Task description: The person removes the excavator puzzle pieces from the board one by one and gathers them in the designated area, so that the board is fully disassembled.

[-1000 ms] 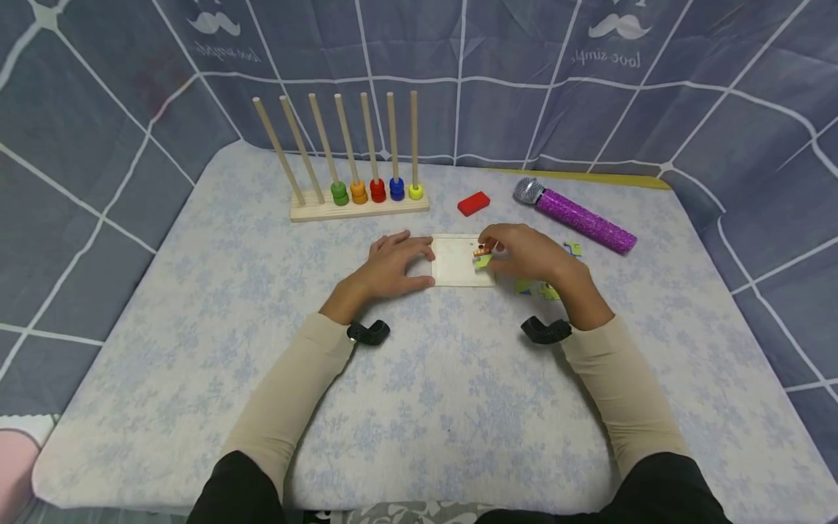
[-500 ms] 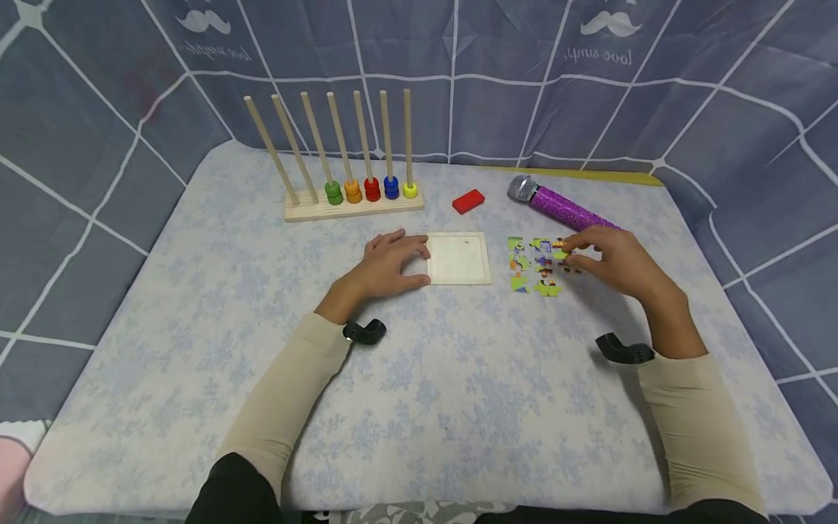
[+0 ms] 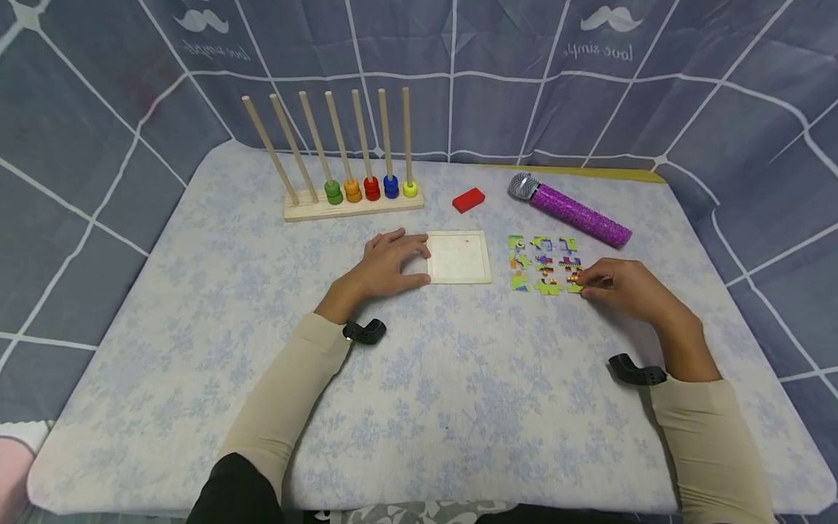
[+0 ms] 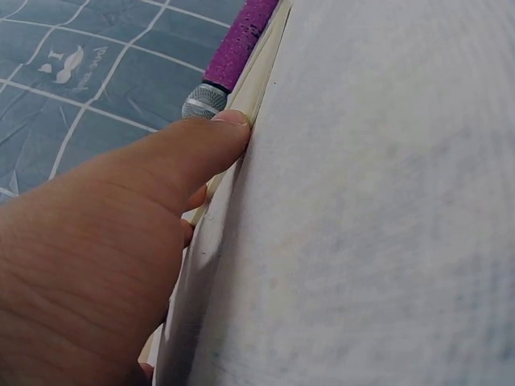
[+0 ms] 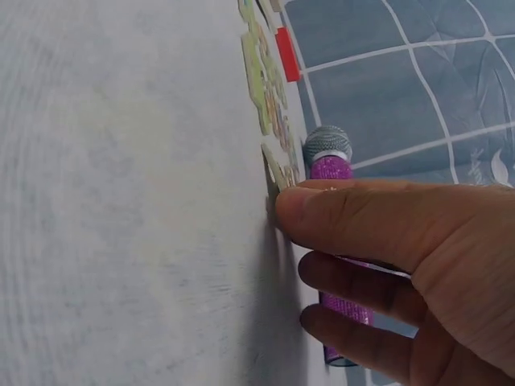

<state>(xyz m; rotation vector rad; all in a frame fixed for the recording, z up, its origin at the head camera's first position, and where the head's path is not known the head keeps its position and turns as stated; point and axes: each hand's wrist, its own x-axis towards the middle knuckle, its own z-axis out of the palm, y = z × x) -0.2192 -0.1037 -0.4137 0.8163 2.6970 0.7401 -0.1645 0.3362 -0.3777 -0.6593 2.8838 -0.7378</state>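
Note:
My right hand [image 3: 618,287] pinches a puzzle piece [image 3: 574,288] at the near right corner of the loose group; in the right wrist view this piece [image 5: 274,166] tilts up from the cloth under thumb and finger. Several more green and multicoloured puzzle pieces [image 3: 548,288] lie in spaced rows to its left. A pale wooden puzzle tray [image 3: 487,266] with a raised rim lies flat, bare inside. Along its left edge rests my left hand [image 3: 393,268], fingers spread, the thumb extended at the near corner. The left wrist view shows that thumb [image 4: 217,141] against the tray's edge.
Behind the pieces lies a purple glitter microphone [image 3: 579,212], with a red block [image 3: 468,200] to its left. A wooden peg abacus [image 3: 356,209] with coloured rings stands at the back left. Grey-blue curtain cloth [image 3: 419,44] hangs around the table.
From the tray, my right hand has moved right to the loose pieces, then nearer along their right column to the corner piece. My left hand keeps its place on the tray.

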